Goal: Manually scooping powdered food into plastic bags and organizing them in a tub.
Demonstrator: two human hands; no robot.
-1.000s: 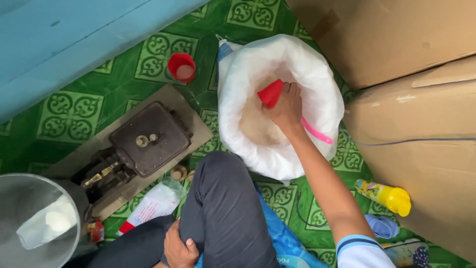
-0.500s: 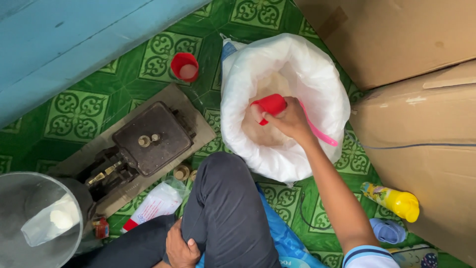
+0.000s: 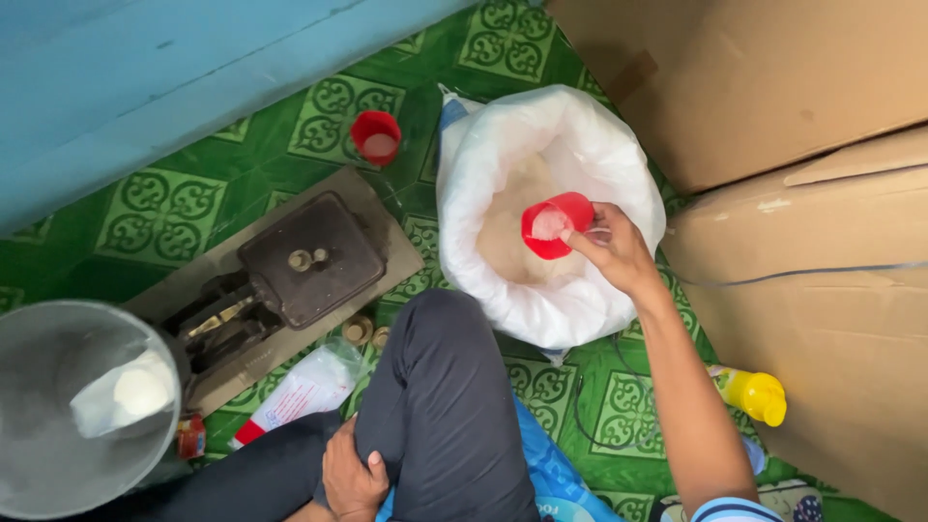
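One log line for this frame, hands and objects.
right hand: holds red cup, part-filled, over white sack | left hand: resting on leg | second red cup: on floor

Green patterned floor tiles [image 3: 145, 217], pale blue painted wall [image 3: 174, 77] along the upper left, large cardboard boxes [image 3: 773, 126] stacked at right, soft daylight.

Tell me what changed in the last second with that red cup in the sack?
The right hand lifted the red cup out of the white grains and turned it mouth-up, now partly filled, above the open sack. The left hand stayed on the leg; the second red cup and the scale stayed put.
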